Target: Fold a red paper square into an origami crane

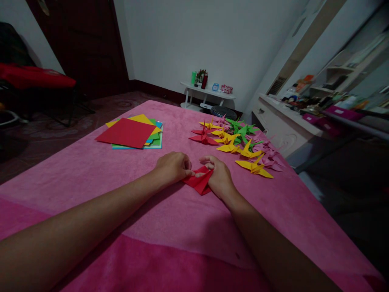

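Observation:
Between my hands, low over the pink cloth, is a partly folded piece of red origami paper. My left hand pinches its left edge, thumb against the paper and fingers curled. On the other side my right hand grips the right part, its thumb lying on the paper and its fingers bent behind. The paper's lower corner points toward me, and creases run across it. Parts of its far edge are hidden by my fingers. To the right lie several folded paper cranes, including a red crane and a yellow crane.
A stack of coloured paper sheets lies at the left on the pink cloth. Green cranes and pink cranes crowd the right edge. Beyond stand a small white table, a cluttered dresser and a red chair.

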`<action>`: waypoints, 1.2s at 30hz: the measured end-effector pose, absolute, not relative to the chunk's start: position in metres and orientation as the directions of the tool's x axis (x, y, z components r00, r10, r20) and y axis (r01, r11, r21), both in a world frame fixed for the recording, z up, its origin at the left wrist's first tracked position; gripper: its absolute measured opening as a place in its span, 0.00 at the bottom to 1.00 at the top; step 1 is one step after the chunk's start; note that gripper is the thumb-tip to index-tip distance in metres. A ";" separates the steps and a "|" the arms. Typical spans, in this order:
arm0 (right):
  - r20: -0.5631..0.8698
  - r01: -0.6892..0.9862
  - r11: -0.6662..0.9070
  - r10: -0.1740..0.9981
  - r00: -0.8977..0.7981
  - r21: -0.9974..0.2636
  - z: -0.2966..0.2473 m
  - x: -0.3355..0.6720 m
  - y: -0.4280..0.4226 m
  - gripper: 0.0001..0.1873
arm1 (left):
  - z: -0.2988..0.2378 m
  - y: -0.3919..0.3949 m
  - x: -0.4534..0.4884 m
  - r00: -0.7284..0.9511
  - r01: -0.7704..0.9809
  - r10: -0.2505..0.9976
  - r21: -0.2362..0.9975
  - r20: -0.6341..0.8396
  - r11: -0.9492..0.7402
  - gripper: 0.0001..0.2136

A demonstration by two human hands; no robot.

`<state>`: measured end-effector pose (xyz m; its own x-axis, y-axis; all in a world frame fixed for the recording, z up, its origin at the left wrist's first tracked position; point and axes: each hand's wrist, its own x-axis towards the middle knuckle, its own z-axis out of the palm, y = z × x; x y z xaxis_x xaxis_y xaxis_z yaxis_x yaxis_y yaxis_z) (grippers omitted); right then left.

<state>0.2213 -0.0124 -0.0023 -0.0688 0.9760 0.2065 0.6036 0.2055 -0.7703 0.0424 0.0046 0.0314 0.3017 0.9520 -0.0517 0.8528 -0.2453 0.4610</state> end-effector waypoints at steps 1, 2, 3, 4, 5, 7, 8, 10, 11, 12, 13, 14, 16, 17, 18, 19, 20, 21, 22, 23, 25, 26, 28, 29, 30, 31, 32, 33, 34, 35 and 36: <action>0.217 0.560 0.216 0.974 -0.066 -0.800 -0.003 0.221 -0.013 0.20 | 0.030 0.005 0.041 0.308 0.841 0.951 0.477 -0.035 -0.254 0.11; 0.225 0.517 0.225 0.972 -0.064 -0.826 -0.004 0.220 -0.015 0.21 | 0.027 0.005 0.040 0.316 0.823 0.949 0.501 -0.015 -0.267 0.12; 0.232 0.478 0.233 0.971 -0.063 -0.847 -0.003 0.219 -0.016 0.22 | 0.024 0.005 0.039 0.328 0.800 0.945 0.531 0.007 -0.282 0.14; 0.242 0.446 0.243 0.968 -0.060 -0.862 -0.002 0.219 -0.017 0.22 | 0.021 0.006 0.038 0.344 0.769 0.938 0.566 0.027 -0.298 0.15; 0.255 0.421 0.254 0.965 -0.056 -0.871 -0.001 0.218 -0.018 0.22 | 0.017 0.007 0.037 0.362 0.734 0.931 0.602 0.045 -0.315 0.16; 0.286 0.381 0.281 0.957 -0.045 -0.881 0.001 0.218 -0.019 0.22 | 0.010 0.010 0.035 0.397 0.651 0.915 0.683 0.066 -0.332 0.13; 0.299 0.361 0.292 0.953 -0.038 -0.886 0.002 0.218 -0.020 0.21 | 0.007 0.011 0.034 0.409 0.610 0.909 0.717 0.080 -0.337 0.12; 0.313 0.330 0.303 0.949 -0.023 -0.894 0.002 0.219 -0.019 0.19 | 0.004 0.012 0.033 0.424 0.541 0.896 0.758 0.128 -0.364 0.11; 0.315 0.328 0.304 0.949 -0.020 -0.894 0.001 0.220 -0.018 0.16 | 0.004 0.012 0.034 0.429 0.516 0.889 0.765 0.159 -0.385 0.10; 0.315 0.334 0.304 0.949 -0.022 -0.892 0.000 0.220 -0.018 0.13 | 0.006 0.012 0.034 0.431 0.496 0.883 0.767 0.189 -0.406 0.10; 0.311 0.345 0.302 0.950 -0.030 -0.889 0.000 0.221 -0.017 0.10 | 0.007 0.011 0.035 0.431 0.482 0.877 0.767 0.213 -0.424 0.10; 0.304 0.356 0.298 0.952 -0.041 -0.886 -0.001 0.221 -0.017 0.08 | 0.009 0.010 0.035 0.432 0.472 0.872 0.766 0.230 -0.435 0.09; 0.282 0.365 0.284 0.958 -0.058 -0.887 0.000 0.221 -0.017 0.07 | 0.013 0.008 0.037 0.435 0.457 0.867 0.769 0.245 -0.447 0.09; 0.271 0.365 0.274 0.961 -0.060 -0.890 0.000 0.220 -0.018 0.07 | 0.014 0.007 0.037 0.437 0.451 0.864 0.771 0.248 -0.449 0.08; 0.266 0.366 0.269 0.962 -0.059 -0.891 0.002 0.220 -0.019 0.08 | 0.014 0.007 0.037 0.441 0.447 0.862 0.772 0.250 -0.452 0.08; 0.269 0.369 0.270 0.962 -0.055 -0.889 0.003 0.220 -0.019 0.08 | 0.013 0.007 0.038 0.444 0.444 0.860 0.772 0.251 -0.454 0.09; 0.280 0.372 0.279 0.959 -0.052 -0.885 0.004 0.220 -0.020 0.07 | 0.012 0.007 0.038 0.445 0.443 0.860 0.773 0.249 -0.453 0.09; 0.297 0.372 0.295 0.953 -0.054 -0.880 0.005 0.220 -0.021 0.07 | 0.010 0.008 0.038 0.444 0.446 0.863 0.775 0.243 -0.447 0.10; 0.317 0.370 0.315 0.947 -0.058 -0.874 0.006 0.220 -0.021 0.06 | 0.008 0.009 0.038 0.441 0.453 0.868 0.778 0.230 -0.436 0.10; 0.339 0.369 0.337 0.939 -0.061 -0.866 0.007 0.220 -0.022 0.05 | 0.006 0.009 0.038 0.437 0.461 0.874 0.781 0.213 -0.421 0.11; 0.376 0.375 0.372 0.924 -0.064 -0.849 0.008 0.220 -0.022 0.04 | 0.004 0.011 0.038 0.420 0.480 0.890 0.789 0.176 -0.383 0.12; 0.390 0.382 0.382 0.919 -0.060 -0.842 0.009 0.221 -0.023 0.04 | 0.004 0.011 0.037 0.410 0.489 0.897 0.791 0.163 -0.367 0.13; 0.406 0.396 0.389 0.913 -0.044 -0.832 0.009 0.220 -0.023 0.04 | 0.006 0.010 0.037 0.395 0.495 0.905 0.794 0.155 -0.352 0.13; 0.408 0.398 0.388 0.912 -0.036 -0.831 0.009 0.220 -0.023 0.04 | 0.007 0.009 0.038 0.393 0.493 0.906 0.795 0.157 -0.352 0.12; 0.408 0.398 0.385 0.912 -0.030 -0.832 0.010 0.220 -0.023 0.04 | 0.009 0.008 0.038 0.392 0.487 0.905 0.799 0.163 -0.354 0.12; 0.409 0.401 0.383 0.912 -0.023 -0.832 0.010 0.219 -0.023 0.04 | 0.010 0.006 0.038 0.390 0.476 0.904 0.803 0.173 -0.359 0.11; 0.415 0.406 0.385 0.910 -0.017 -0.829 0.011 0.219 -0.023 0.03 | 0.012 0.005 0.039 0.383 0.463 0.905 0.809 0.187 -0.363 0.11; 0.425 0.416 0.390 0.905 -0.009 -0.821 0.011 0.218 -0.023 0.03 | 0.013 0.004 0.039 0.370 0.452 0.907 0.814 0.200 -0.364 0.10; 0.439 0.429 0.397 0.899 -0.001 -0.812 0.012 0.218 -0.024 0.04 | 0.014 0.003 0.039 0.354 0.446 0.911 0.818 0.212 -0.364 0.10; 0.454 0.441 0.405 0.891 0.005 -0.801 0.012 0.218 -0.024 0.04 | 0.015 0.003 0.039 0.342 0.444 0.913 0.819 0.221 -0.364 0.10; 0.466 0.451 0.413 0.885 0.009 -0.791 0.013 0.219 -0.024 0.04 | 0.016 0.003 0.039 0.336 0.447 0.915 0.817 0.224 -0.364 0.10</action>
<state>0.2185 -0.0239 0.0125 0.0091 0.8846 0.4664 0.4510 0.4126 -0.7914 0.0391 0.0029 0.0157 0.3361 0.9148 0.2242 0.4468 -0.3644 0.8171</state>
